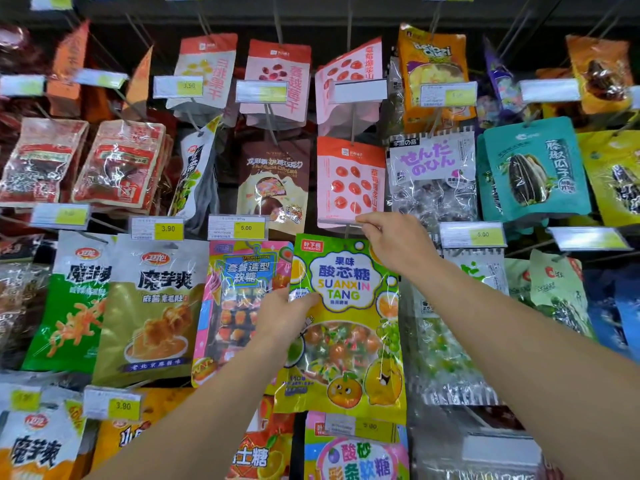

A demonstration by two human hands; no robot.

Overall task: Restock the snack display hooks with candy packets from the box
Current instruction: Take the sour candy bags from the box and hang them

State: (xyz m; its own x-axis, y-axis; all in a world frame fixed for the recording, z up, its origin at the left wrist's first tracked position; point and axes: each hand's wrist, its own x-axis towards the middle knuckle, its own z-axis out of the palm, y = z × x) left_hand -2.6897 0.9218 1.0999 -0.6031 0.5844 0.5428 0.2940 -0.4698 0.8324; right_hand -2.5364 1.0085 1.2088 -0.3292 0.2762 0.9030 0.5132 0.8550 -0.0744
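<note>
Presently, both hands are on the same candy packet (346, 320), a green and yellow bag marked SUANXIN TANG that hangs at the centre of the display. Left hand (282, 315): fingers curled behind the packet's left edge, thumb on its front, gripping it at mid-height. Right hand (394, 244): raised over the packet's top right corner, fingertips pinched together at a clear price-tag strip (341, 221), which sits just above the packet and under a pink packet (349, 180). Whether these fingers hold the strip, the hook or the packet's top cannot be told. A pink packet of shaped sweets (239, 303) hangs just left of the candy packet, partly behind the left hand. A yellow tag (246, 227) marked 5.00 sits above it. The box is out of view.
</note>
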